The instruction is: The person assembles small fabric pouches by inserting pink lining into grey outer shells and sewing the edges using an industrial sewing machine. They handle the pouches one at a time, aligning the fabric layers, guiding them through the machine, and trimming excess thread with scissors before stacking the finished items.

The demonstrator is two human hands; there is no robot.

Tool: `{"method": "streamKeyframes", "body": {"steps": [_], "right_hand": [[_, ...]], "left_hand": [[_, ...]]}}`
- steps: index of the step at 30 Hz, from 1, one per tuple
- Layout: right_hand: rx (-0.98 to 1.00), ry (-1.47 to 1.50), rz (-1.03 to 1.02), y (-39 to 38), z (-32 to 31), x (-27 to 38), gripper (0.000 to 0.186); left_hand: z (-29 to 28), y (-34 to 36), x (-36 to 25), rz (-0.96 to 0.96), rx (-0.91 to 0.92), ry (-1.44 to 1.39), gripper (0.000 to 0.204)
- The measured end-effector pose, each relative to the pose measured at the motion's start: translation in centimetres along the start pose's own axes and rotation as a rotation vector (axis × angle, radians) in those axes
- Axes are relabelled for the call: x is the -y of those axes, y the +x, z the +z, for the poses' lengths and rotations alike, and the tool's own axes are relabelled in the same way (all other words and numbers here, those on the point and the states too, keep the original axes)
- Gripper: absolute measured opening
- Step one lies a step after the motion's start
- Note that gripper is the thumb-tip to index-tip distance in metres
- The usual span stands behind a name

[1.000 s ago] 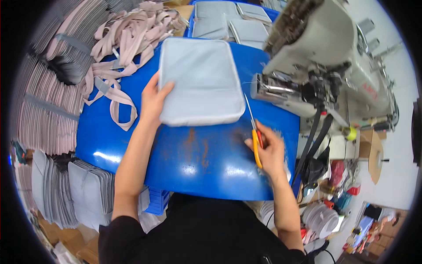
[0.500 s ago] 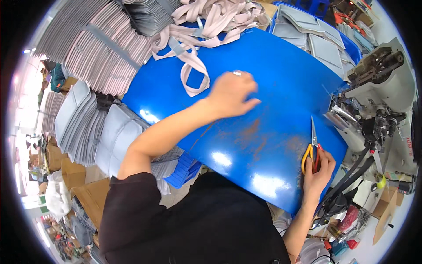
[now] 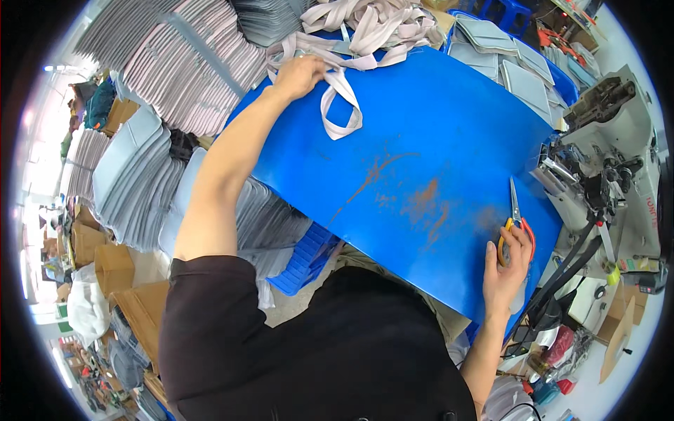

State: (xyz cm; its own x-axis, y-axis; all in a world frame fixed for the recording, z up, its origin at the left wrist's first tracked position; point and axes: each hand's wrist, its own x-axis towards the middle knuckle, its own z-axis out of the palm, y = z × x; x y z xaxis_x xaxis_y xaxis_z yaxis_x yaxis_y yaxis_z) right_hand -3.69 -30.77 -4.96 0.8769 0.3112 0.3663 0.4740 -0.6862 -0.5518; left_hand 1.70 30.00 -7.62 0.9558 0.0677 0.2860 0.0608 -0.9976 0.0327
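Observation:
My left hand is at the far left of the blue table, its fingers bent over a pale pink fabric strap. One end of that strap hangs in a loop toward me; the fingertips are partly hidden. Near the table's right edge, my right hand has its fingers curled round the handles of a pair of scissors. The handles are yellow and red, and the blades point away from me, nearly flat over the tabletop.
A tangled heap of pink straps covers the back edge. Stacks of pinkish folded pieces and grey ones stand at the left. A sewing machine is on the right. Behind, a blue crate holds grey pieces.
My left hand has moved from mid-table to the far left, onto the strap. My right hand stays at the scissors, and its thumb has moved apart from the handles somewhat. The view has shifted slightly.

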Motion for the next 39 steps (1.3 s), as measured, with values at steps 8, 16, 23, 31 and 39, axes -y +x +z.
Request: {"method": "streamKeyframes", "body": {"steps": [8,16,23,31,39], "right_hand": [[-0.031,0.483,0.087,4.4,0.5,5.2,0.031],[0.346,1.013,0.015,13.5,5.0,10.9,0.034],[0.573,0.875,0.203,8.9,0.5,2.1,0.027],[0.534,1.13,0.101,11.0,4.6,7.9,0.004],[0.558,1.293,0.024,11.6,7.8,12.2,0.064]], "left_hand": [[-14.0,6.0,-11.6,0.233,0.355,-0.678,0.017],[-17.9,6.5,-26.4,0.385,0.876,-0.813,0.021],[-16.7,7.9,-22.3,0.416,0.799,-0.817,0.016],[-16.9,8.5,-22.2,0.581,0.503,-0.875,0.019],[-21.5,5.7,-23.1,0.699,0.411,-0.655,0.021]]}}
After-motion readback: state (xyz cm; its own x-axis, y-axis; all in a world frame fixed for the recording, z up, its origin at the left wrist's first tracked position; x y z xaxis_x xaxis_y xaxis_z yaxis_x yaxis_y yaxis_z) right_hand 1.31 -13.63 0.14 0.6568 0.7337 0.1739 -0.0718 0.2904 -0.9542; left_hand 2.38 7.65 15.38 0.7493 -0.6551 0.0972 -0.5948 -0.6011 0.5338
